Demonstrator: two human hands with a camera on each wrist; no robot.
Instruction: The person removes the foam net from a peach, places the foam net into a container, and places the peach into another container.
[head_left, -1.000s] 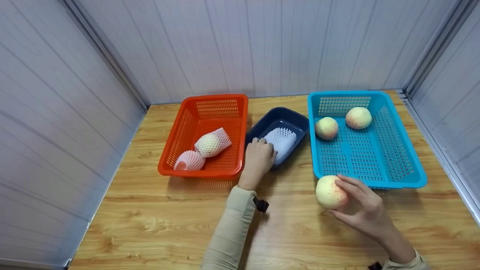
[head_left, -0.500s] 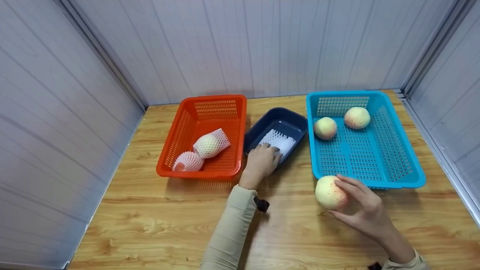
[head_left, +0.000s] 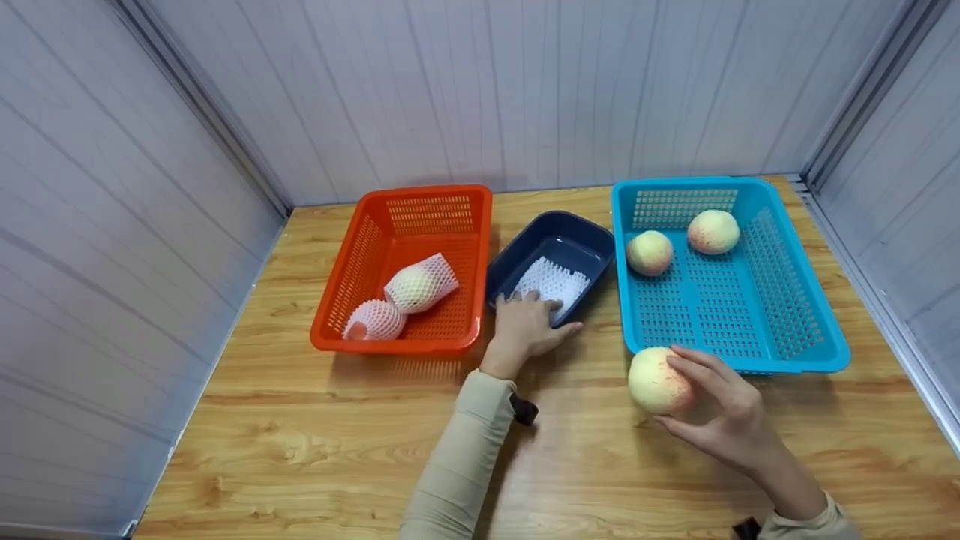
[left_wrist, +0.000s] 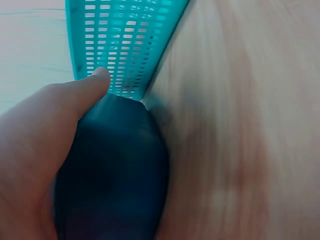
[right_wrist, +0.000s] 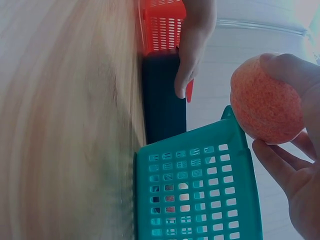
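My left hand (head_left: pixel 525 325) lies over the near end of a dark blue tray (head_left: pixel 519 251), its fingertips at the near edge of white foam netting (head_left: pixel 553 279) inside. The thumb spreads out past the tray's rim; in the left wrist view the tray's dark outer wall (left_wrist: pixel 115 170) shows beside that thumb. A yellow and red peach (head_left: pixel 654 381) is held by my right hand (head_left: pixel 731 424), between thumb and fingers, at the near left corner of the blue basket (head_left: pixel 806 366). From the right wrist, the peach (right_wrist: pixel 265 102) shows its red side, above the basket rim.
Two bare peaches, one at the left wall (head_left: pixel 649 253) and another farther back (head_left: pixel 713 232), lie in the blue basket. The red basket (head_left: pixel 480 330) on the left holds two netted fruits, an upper one (head_left: pixel 420 285) and a lower one (head_left: pixel 377 321). Panelled walls enclose the wooden table (head_left: pixel 300 450).
My left hand has drawn back a little toward the tray's near end, and its thumb has spread outward. The netting lies flatter than a second ago. The right hand keeps the peach in place.
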